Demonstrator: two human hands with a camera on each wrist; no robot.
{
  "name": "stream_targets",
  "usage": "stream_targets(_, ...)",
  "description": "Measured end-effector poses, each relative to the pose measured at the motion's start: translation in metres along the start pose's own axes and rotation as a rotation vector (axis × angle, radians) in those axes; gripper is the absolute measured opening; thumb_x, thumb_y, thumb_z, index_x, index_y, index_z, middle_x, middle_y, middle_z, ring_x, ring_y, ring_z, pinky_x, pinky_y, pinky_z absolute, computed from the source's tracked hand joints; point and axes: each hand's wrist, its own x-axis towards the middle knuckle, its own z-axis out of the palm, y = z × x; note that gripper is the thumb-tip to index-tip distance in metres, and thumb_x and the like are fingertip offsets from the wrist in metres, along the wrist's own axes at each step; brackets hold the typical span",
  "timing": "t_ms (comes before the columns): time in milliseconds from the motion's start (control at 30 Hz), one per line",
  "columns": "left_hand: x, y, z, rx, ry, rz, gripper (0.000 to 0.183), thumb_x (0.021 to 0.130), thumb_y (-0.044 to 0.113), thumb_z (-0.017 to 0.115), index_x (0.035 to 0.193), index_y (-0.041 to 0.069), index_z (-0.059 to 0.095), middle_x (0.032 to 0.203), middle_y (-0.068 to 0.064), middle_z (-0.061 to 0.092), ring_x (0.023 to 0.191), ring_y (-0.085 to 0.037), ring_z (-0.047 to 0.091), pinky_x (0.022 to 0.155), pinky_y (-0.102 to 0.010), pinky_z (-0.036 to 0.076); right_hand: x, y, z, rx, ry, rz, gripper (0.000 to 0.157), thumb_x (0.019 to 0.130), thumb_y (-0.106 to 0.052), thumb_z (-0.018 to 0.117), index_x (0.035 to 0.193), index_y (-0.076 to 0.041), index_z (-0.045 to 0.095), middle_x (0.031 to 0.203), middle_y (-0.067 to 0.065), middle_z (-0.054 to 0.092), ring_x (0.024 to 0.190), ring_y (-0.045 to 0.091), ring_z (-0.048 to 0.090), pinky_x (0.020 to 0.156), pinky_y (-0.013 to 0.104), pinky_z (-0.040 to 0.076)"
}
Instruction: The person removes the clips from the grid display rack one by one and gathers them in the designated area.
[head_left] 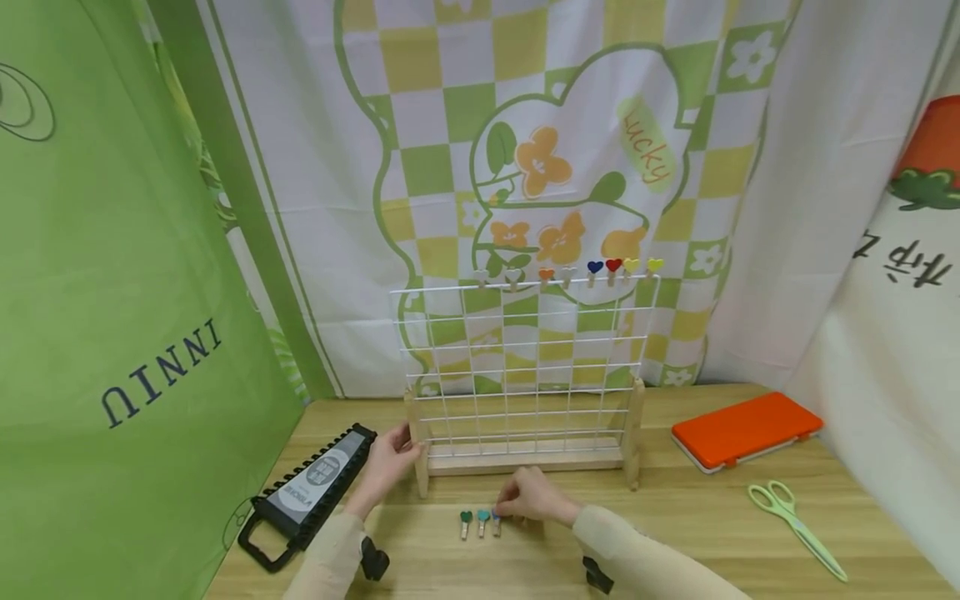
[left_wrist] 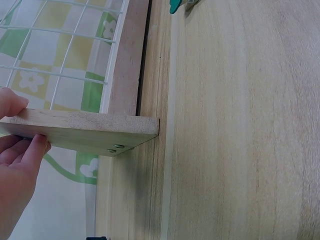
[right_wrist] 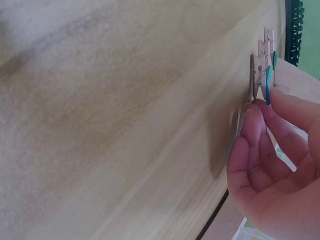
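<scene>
My left hand (head_left: 390, 458) holds the left wooden upright (left_wrist: 85, 127) of a white wire grid rack (head_left: 525, 375), with the thumb on one face and fingers on the other. On the table in front of the rack, my right hand (head_left: 536, 497) pinches the heart end of a small wooden clothespin (head_left: 497, 527) with a blue-purple heart. That clip is partly hidden by the fingers. To its left lie a clothespin with a teal heart (head_left: 483, 517) and one with a dark green heart (head_left: 466, 518). Several heart clothespins (head_left: 595, 268) are clipped along the grid's top wire.
A handsaw-shaped black and grey item (head_left: 311, 492) lies left of the left hand. At the right are an orange flat case (head_left: 750, 429) and light green scissors (head_left: 797, 527). Patterned curtains (head_left: 427, 108) hang behind the wooden table (head_left: 675, 517).
</scene>
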Motion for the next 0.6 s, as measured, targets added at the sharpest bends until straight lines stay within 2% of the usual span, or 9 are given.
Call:
stream_targets(167,0.0,0.0,-0.001,-0.005,-0.009,-0.004,0.054,0.092,-0.003,0.062,0.141,-0.016,0.043,0.139,-0.037,0.05,0.131,-0.047,0.051,0.108,-0.044,0.051,0.0,-0.001,-0.001,-0.01,0.008,-0.006,0.008,0.085,-0.007,0.074,0.084,0.001,0.075,0.075,0.012,0.075,0.055,0.022,0.066,0.044,0.009,0.047)
stream_targets(400,-0.001,0.003,-0.001,0.021,-0.004,-0.011,0.056,0.093,0.001,0.064,0.142,-0.014,0.043,0.139,-0.035,0.052,0.13,-0.044,0.053,0.106,-0.046,0.052,0.0,0.001,-0.002,-0.024,0.022,-0.034,0.009,0.085,-0.006,0.074,0.087,0.003,0.075,0.079,0.015,0.075,0.059,0.024,0.068,0.048,0.012,0.051)
stream_targets(500,-0.001,0.002,-0.001,0.019,-0.009,-0.019,0.057,0.093,0.001,0.064,0.143,-0.013,0.042,0.139,-0.035,0.051,0.131,-0.044,0.053,0.107,-0.047,0.052,0.0,-0.001,-0.011,-0.083,0.044,-0.067,0.009,0.086,-0.007,0.074,0.088,0.001,0.075,0.081,0.013,0.075,0.064,0.018,0.068,0.054,0.013,0.054)
stream_targets(600,-0.001,0.001,-0.001,0.014,-0.013,-0.019,0.057,0.093,0.001,0.063,0.144,-0.014,0.041,0.14,-0.035,0.05,0.131,-0.045,0.052,0.108,-0.047,0.051,0.002,-0.013,-0.029,-0.146,0.061,-0.086,0.01,0.088,-0.011,0.073,0.089,-0.001,0.076,0.083,0.01,0.075,0.069,0.014,0.066,0.059,0.015,0.054)
